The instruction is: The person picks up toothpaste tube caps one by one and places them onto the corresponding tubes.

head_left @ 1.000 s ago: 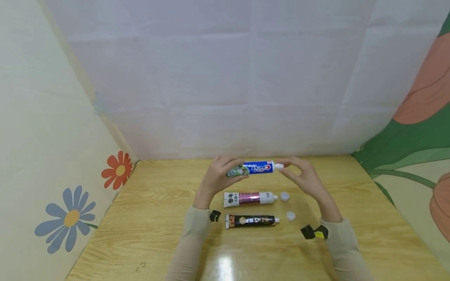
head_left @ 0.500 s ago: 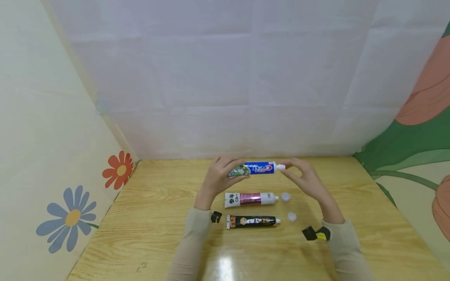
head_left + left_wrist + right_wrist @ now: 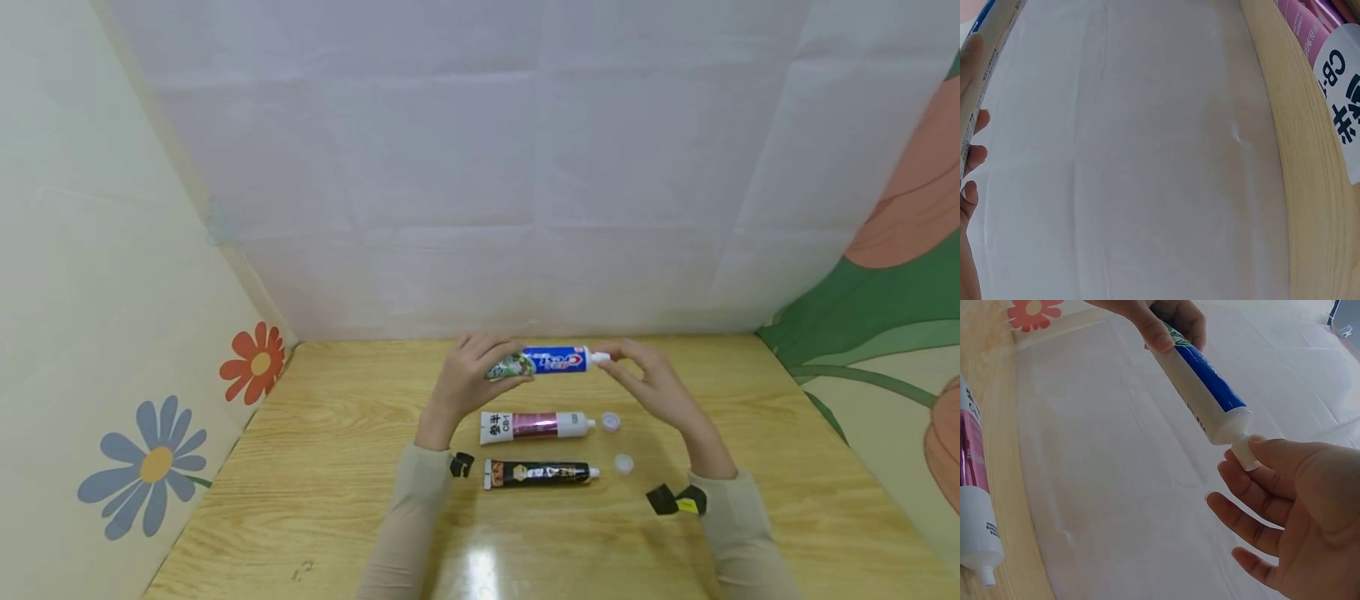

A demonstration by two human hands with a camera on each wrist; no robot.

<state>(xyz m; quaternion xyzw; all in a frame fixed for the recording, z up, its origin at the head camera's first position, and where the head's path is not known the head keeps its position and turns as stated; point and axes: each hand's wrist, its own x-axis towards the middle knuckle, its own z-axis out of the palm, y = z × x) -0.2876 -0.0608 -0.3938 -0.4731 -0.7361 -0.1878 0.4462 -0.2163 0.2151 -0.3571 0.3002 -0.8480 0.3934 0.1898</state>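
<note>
My left hand grips the tail end of a blue and green toothpaste tube, held level above the back of the table. In the left wrist view the tube shows only at the left edge, with fingertips behind it. At the tube's other end, my right hand pinches the white cap between thumb and index finger; its other fingers are spread loosely. The cap sits at the tube's neck. Below lie a pink and white toothpaste tube and a black toothpaste tube, both with bare nozzles.
Two loose white caps lie on the wooden table: one cap beside the pink tube's nozzle, the other cap beside the black one's. A white sheet hangs behind the table, and flower-painted panels flank it.
The hands and the tube keep nearly the same place. The whole view has shifted slightly, and the right fingers at the cap have moved only a little.
</note>
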